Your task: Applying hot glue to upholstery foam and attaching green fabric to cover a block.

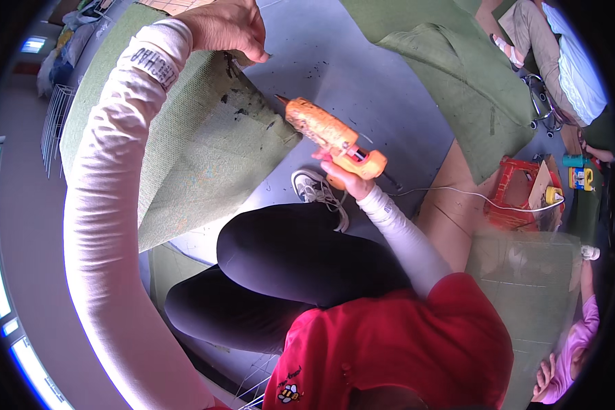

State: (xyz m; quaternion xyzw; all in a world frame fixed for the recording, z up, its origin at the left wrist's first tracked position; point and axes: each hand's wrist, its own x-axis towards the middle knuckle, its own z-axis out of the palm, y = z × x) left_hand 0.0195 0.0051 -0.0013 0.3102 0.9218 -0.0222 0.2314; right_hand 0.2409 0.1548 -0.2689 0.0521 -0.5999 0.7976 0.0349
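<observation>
Glue gun (331,137) over green mat (205,143)

We see the mat, the biggest thing here, lying on the grey floor (362,75): a green, woven-looking sheet with a fine dotted texture, dark specks and smears near its upper edge, and one corner pointing toward the gun. Our left hand (229,27), reaching out at the end of a long white sleeve, presses down on the mat's far edge with the fingers curled together. Our right hand (345,179) is wrapped around the grip of the gun, which hangs just above the floor beside the mat's corner. The gun is orange, its barrel crusted with old glue, its nozzle aimed toward the mat. A white cord (458,195) trails off to the right.
</observation>
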